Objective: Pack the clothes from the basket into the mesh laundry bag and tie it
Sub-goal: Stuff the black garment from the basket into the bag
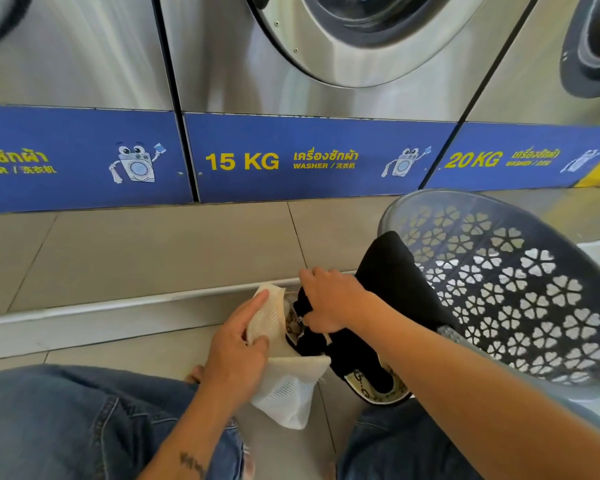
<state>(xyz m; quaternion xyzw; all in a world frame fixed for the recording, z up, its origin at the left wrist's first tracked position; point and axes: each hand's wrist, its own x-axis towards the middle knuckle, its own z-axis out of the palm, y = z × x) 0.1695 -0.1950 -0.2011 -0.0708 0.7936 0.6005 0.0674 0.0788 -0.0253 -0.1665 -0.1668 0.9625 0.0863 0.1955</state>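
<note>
A white mesh laundry bag hangs between my knees, its mouth facing right. My left hand pinches the bag's upper edge and holds the mouth open. My right hand grips a black garment with a cream patterned trim and holds its bunched end at the bag's mouth. The rest of the garment trails back over the rim of the grey plastic basket, which is tilted toward me on the right. The basket's inside looks bare apart from that cloth.
A row of steel washing machines with blue panels stands right in front. A raised tiled step with a metal edge runs along their base. My knees in blue jeans frame the bag on both sides.
</note>
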